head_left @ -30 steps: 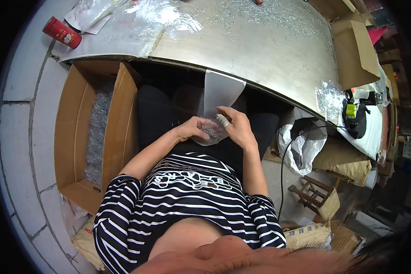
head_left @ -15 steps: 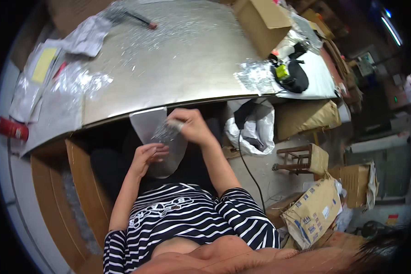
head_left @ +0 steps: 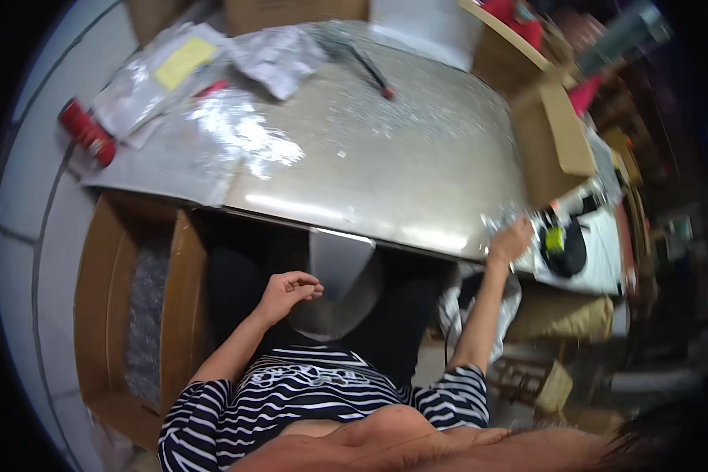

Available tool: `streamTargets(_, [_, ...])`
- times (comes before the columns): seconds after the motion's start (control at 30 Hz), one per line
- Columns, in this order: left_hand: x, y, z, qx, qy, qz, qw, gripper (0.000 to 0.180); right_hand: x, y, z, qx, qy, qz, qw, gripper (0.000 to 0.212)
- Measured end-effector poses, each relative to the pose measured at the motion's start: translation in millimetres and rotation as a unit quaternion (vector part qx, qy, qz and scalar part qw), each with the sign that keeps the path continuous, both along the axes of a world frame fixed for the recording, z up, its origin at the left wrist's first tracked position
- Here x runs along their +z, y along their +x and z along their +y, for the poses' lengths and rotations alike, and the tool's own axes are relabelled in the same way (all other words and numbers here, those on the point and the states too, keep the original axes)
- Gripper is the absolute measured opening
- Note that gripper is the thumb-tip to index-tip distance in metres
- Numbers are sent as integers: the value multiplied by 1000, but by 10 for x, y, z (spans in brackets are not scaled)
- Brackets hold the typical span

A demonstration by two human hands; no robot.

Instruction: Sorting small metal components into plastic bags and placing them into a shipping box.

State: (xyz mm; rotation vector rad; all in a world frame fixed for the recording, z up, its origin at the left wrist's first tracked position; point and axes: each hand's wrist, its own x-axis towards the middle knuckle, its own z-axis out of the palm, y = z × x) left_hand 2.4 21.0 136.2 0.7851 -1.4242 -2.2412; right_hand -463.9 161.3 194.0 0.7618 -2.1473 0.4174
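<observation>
My right hand (head_left: 511,240) reaches to the right front edge of the table, fingers bent together on a small heap of clear plastic pieces (head_left: 497,220). The fingertips are slightly blurred there. Over my lap, my left hand (head_left: 291,295) hangs with loosely curved fingers and holds nothing visible. Just beyond it, a translucent whitish sheet (head_left: 341,256) hangs down from the table's front edge. Right of my right hand lies a black rounded pouch or bag (head_left: 570,250), with a yellow-green item (head_left: 554,241) on it.
The metal-topped table (head_left: 354,181) carries shiny plastic packets (head_left: 236,130), shreds of clear film and a dark tool with a red tip (head_left: 377,80). A red can (head_left: 86,132) stands left. An open carton (head_left: 554,138) is at right; another carton (head_left: 182,315) stands beside my left arm.
My right hand has left the whitish sheet and moved right to the clear plastic heap. My left hand has drawn away from the sheet. The whole view has turned and shifted.
</observation>
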Motion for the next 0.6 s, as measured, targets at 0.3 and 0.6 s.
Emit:
streamTargets(0.3, [614, -352, -1305, 172, -644, -239, 706, 53, 125, 1674, -2520, 464, 81, -259, 843, 54])
streamTargets(0.6, [67, -118, -977, 154, -740, -177, 630, 42, -209, 1868, -2360, 367, 249, -177, 878, 49])
